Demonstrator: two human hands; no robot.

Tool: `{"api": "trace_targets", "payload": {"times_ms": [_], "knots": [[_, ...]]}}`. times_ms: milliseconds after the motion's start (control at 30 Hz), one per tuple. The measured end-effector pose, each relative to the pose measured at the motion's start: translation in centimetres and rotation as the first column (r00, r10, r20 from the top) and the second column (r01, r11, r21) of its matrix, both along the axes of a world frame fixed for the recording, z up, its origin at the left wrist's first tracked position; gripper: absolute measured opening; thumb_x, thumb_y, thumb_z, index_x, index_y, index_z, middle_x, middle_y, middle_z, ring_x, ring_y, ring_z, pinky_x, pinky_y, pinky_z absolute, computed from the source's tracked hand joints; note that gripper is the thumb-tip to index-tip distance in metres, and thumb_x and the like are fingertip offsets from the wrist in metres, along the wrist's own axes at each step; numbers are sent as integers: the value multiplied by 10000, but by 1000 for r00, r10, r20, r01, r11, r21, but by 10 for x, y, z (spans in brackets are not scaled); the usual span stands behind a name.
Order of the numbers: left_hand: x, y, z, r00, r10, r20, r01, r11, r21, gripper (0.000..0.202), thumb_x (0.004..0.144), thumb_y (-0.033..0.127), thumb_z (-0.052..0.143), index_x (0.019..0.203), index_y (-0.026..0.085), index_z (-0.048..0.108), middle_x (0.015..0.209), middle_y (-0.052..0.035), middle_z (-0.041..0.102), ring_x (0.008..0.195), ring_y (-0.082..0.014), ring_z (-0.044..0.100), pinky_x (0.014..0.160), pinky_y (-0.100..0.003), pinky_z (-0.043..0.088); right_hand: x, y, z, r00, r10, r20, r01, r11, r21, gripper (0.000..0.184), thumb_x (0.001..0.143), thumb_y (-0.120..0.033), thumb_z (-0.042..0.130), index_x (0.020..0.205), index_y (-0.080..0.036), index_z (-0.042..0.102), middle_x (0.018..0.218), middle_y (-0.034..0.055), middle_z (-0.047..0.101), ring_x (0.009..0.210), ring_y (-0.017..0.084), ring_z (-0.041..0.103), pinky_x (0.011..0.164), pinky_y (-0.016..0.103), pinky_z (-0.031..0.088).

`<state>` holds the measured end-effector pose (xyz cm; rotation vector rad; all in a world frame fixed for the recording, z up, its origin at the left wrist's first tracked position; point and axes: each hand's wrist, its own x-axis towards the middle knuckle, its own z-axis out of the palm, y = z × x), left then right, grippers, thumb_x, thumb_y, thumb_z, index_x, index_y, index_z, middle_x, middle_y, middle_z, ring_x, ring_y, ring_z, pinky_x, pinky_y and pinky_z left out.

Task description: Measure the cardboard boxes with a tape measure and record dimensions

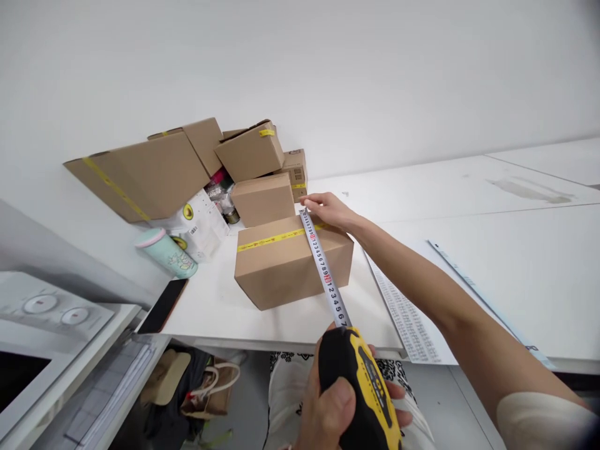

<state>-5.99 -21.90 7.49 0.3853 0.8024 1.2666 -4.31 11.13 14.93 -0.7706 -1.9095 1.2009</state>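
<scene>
My left hand point(328, 406) is wrapped round the yellow and black case of a tape measure point(375, 387) close to me, thumb on its left side. Its blade point(323, 262) is pulled out across the top of a closed cardboard box point(272, 275) sealed with yellow printed tape. The case hangs in front of the table edge. At the far side of the box, my right hand point(330, 209) has its fingers closed at the blade's hook end; the exact grip is partly hidden. My right wrist passes over the box's right corner.
More cardboard boxes point(150, 169) lean and stack against the wall at left. A teal tumbler point(169, 253) and a dark phone point(164, 306) are on the white table point(210, 319). Printed sheets point(407, 312) lie under my right arm. A microwave point(47, 331) stands lower left; bags point(213, 387) sit below.
</scene>
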Motion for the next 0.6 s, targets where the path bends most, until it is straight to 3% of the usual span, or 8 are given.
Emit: {"api": "trace_targets", "payload": {"times_ms": [100, 200, 400, 600], "knots": [[-2, 6, 4, 998, -42, 56, 41, 999, 25, 741, 694, 685, 741, 1307, 281, 640, 1116, -181, 690, 998, -395, 716, 993, -590, 472, -15, 7, -2, 999, -6, 53, 8, 999, -44, 188, 856, -323, 672, 903, -170, 772, 810, 60, 733, 773, 195, 662, 773, 338, 536], [1, 8, 8, 995, -48, 87, 46, 999, 26, 727, 694, 695, 744, 1284, 280, 654, 1177, -196, 674, 1028, -395, 705, 961, -570, 488, -24, 15, -1, 993, -59, 106, 57, 998, 23, 121, 800, -255, 700, 762, -157, 760, 731, 42, 706, 674, 159, 619, 716, 310, 508], [17, 16, 28, 981, -24, 192, 20, 1000, 21, 788, 686, 609, 817, 1378, 320, 575, 1164, -155, 678, 1094, -363, 681, 959, -515, 506, -33, 33, 3, 973, -74, 220, 39, 987, 158, 85, 723, -186, 728, 645, -153, 735, 699, 43, 714, 695, 173, 632, 709, 295, 477], [21, 31, 40, 987, 48, 153, -55, 997, 46, 656, 696, 535, 829, 1202, 155, 655, 1109, -155, 663, 1176, -391, 615, 987, -542, 505, -38, 43, -2, 949, -100, 300, 39, 979, 202, 165, 779, -263, 718, 660, -149, 725, 712, 45, 709, 733, 171, 628, 699, 286, 448]]}}
